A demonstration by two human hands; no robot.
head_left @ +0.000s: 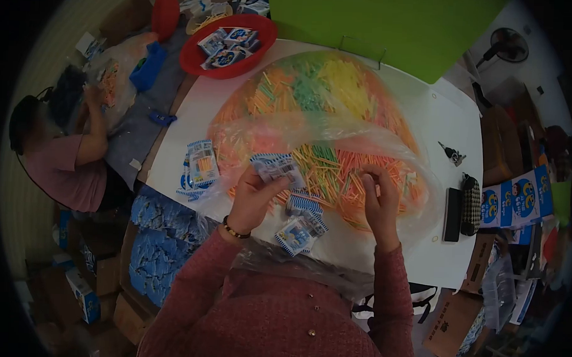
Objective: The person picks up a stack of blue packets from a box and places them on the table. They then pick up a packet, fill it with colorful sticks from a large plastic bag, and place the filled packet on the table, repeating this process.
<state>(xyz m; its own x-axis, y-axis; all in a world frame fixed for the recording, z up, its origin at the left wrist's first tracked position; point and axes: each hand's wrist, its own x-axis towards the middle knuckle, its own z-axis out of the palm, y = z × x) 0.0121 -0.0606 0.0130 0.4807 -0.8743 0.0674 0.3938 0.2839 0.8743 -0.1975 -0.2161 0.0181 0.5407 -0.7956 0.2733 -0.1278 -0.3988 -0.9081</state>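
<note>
My left hand is closed on a small blue-and-white striped packet, held between thumb and fingers. Under both hands lies a large clear plastic bag full of thin coloured sticks in pink, orange, yellow and green. My right hand hovers over the sticks at the bag's right part. Its thumb and index finger are curled towards each other; whatever they may pinch is too small to make out. More packets lie below my left hand, and another small group of packets rests to its left.
A red basin with packets stands at the table's back left, near a green panel. Keys, a black box-like object and a checked pouch lie right. A co-worker sits left. A box of blue packets stands lower left.
</note>
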